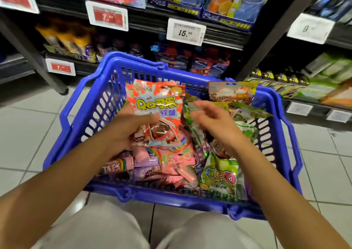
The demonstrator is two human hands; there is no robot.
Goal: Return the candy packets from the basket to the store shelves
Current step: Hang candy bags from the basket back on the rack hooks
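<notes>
A blue plastic basket (91, 104) sits on the floor in front of my knees, filled with several candy packets. My left hand (125, 125) grips a red-orange packet (156, 100) with yellow lettering, held upright over the basket's middle. My right hand (211, 119) hovers over the green packets (245, 113) at the right side, fingers loosely spread and blurred, holding nothing that I can see. A green packet (221, 174) lies at the near right, pink and purple packets (152, 163) at the near middle. A yellow-green packet (232, 92) leans on the far wall.
Store shelves (144, 18) with price tags (185, 32) stand right behind the basket, stocked with blue, red and yellow boxes. A black upright post (266, 39) splits the shelving; green and yellow goods (297, 88) fill the low right shelf. Grey floor tiles (28, 134) surround the basket.
</notes>
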